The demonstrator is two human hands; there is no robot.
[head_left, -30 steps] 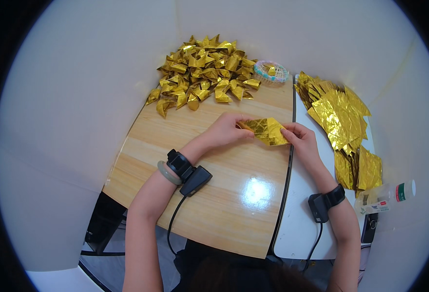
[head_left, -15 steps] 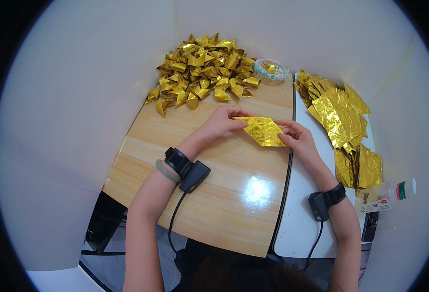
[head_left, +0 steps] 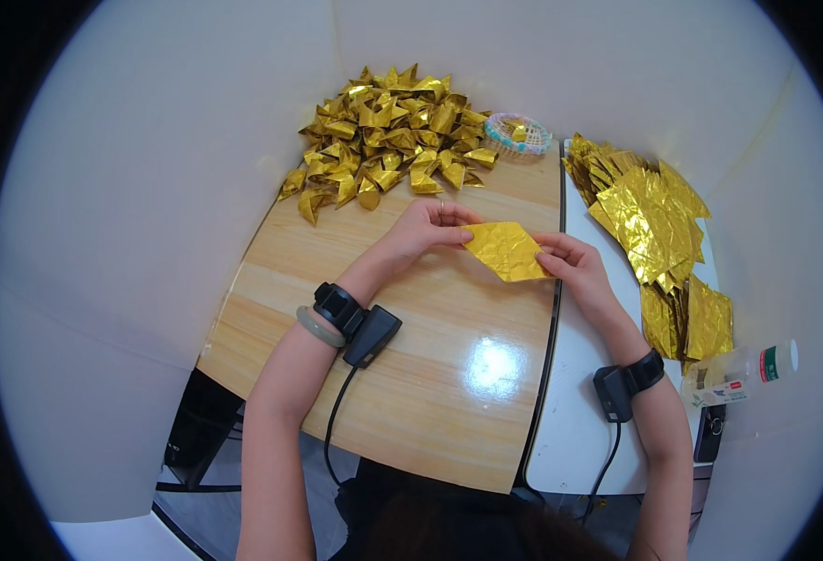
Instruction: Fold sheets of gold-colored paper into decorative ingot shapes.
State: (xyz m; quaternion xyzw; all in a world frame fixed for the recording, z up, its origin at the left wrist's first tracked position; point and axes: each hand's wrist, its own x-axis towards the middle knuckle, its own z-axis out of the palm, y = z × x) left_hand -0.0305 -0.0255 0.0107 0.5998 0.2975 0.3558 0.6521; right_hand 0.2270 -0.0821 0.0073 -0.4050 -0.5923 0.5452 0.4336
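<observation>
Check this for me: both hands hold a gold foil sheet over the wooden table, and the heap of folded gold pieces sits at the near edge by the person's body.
Not quite. The left hand and right hand do hold the gold foil sheet over the wooden table, but the head view shows the heap of folded gold pieces at the far edge, by the wall.

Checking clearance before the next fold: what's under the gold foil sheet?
Under the gold foil sheet, wooden tabletop shows all around it; the patch directly beneath is covered. Left hand and right hand pinch its ends.

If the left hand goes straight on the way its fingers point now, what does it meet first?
The left hand points right, so probably the gold foil sheet it already pinches, then the right hand at the sheet's far corner.
</observation>
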